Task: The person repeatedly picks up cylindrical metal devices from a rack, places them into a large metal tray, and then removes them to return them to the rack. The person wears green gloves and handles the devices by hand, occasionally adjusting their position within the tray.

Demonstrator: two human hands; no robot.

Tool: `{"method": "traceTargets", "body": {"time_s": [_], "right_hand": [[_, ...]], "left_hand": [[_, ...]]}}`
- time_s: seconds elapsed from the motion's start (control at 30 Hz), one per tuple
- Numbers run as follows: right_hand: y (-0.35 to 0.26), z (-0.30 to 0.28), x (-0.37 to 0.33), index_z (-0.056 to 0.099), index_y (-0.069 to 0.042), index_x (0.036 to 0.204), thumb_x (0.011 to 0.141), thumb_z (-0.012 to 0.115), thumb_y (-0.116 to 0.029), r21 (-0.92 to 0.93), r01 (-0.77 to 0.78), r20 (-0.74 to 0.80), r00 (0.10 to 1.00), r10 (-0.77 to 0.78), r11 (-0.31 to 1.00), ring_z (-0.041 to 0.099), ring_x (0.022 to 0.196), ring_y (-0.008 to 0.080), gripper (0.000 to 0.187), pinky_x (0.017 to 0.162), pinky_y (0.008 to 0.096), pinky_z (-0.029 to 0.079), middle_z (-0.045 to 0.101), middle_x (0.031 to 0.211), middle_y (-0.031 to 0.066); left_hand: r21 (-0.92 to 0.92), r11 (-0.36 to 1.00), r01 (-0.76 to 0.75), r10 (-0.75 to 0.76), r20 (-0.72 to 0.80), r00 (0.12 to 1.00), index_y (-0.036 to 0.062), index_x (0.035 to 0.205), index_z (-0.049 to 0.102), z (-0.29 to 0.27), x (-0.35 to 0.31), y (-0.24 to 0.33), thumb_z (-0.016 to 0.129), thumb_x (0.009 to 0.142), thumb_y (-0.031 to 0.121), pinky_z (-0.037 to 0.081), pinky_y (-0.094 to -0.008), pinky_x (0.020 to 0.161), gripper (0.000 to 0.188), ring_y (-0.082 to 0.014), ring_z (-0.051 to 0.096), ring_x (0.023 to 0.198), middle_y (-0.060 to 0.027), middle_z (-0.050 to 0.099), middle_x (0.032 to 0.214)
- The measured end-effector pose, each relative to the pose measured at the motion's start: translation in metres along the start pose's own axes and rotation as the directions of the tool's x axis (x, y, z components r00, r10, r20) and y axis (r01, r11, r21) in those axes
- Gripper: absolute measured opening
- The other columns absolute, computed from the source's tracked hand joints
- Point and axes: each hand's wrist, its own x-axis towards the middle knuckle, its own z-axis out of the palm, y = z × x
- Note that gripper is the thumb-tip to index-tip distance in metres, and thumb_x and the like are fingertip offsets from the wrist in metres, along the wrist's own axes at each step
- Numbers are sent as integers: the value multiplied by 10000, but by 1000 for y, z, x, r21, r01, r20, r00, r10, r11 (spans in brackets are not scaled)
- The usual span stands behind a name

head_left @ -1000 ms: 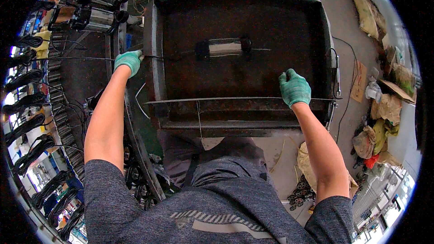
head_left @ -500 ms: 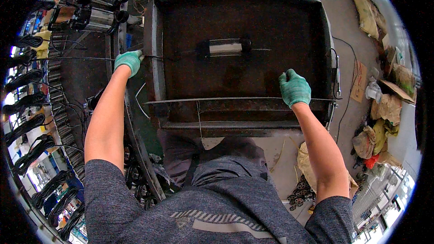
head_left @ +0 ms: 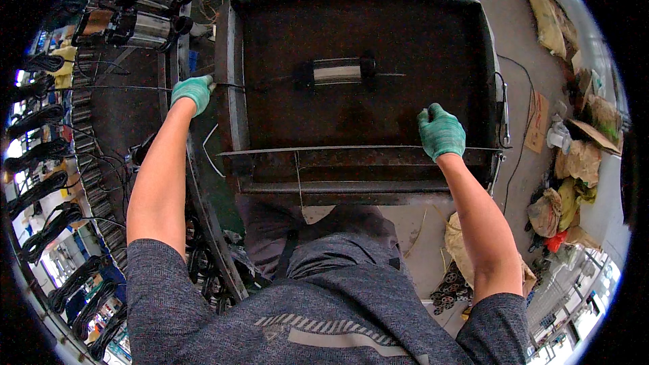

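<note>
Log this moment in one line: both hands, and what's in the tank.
left hand: gripping black cable | right hand: over dark tank, grip unclear | shiny cylinder: lying inside tank

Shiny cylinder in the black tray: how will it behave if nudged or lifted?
The cylinder may roll if nudged, given its round-looking barrel. Probably stiff: it lies straight, with no visible sag. Likely a bit slippery to grip, since the metal between its black ends looks smooth and glossy.
</note>
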Motion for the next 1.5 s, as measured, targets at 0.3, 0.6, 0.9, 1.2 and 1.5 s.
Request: {"method": "traceTargets", "body": {"time_s": [0.3, 0.6, 0.9, 1.2, 1.5], "right_hand": [[-1, -1, -1, 657, -128, 1032, 974, 518, -402, 15, 3, -32, 999, -3, 1000, 664, 956, 449, 313, 805, 539, 534, 709, 983, 218], [1, 2, 0, 663, -128, 1017, 971, 530, -400, 27, 15, -53, 999, -13, 1000, 654, 947, 462, 307, 788, 543, 531, 704, 968, 227], [2, 4, 1, 653, -128, 999, 974, 534, -404, 16, 6, -44, 999, -6, 1000, 654, 950, 457, 301, 788, 539, 529, 706, 966, 217], [2, 4, 1, 658, -133, 1004, 972, 538, -404, 26, 5, -61, 998, -3, 1000, 654, 946, 457, 299, 784, 535, 531, 706, 968, 215], [-1, 5, 0, 666, -138, 1058, 980, 491, -438, 10, 2, -52, 999, -2, 1000, 670, 970, 441, 356, 822, 536, 529, 716, 992, 209]], "left_hand": [[2, 1000, -17, 17, -24, 1000, 160, 1360, 594, 2, 0, 0, 520, 1016, 386, 479, -483, 1004, 419, -409, 595, 1196, -165, 631, 1315], [-19, 999, -28, 27, -47, 999, 173, 1349, 601, 10, 5, -7, 518, 1011, 381, 485, -487, 991, 406, -410, 601, 1182, -163, 639, 1298], [-32, 999, -33, 31, -61, 998, 195, 1332, 611, 10, 3, -5, 517, 1007, 376, 488, -494, 986, 383, -420, 603, 1171, -149, 641, 1297], [4, 1000, -21, 21, -12, 1000, 229, 1365, 590, 1, 3, 1, 495, 1020, 370, 479, -485, 1027, 384, -412, 592, 1201, -131, 619, 1345], [42, 995, -92, 96, -100, 990, 153, 1262, 639, 17, 10, -14, 507, 1008, 343, 507, -485, 965, 344, -413, 617, 1155, -163, 653, 1274]]}}
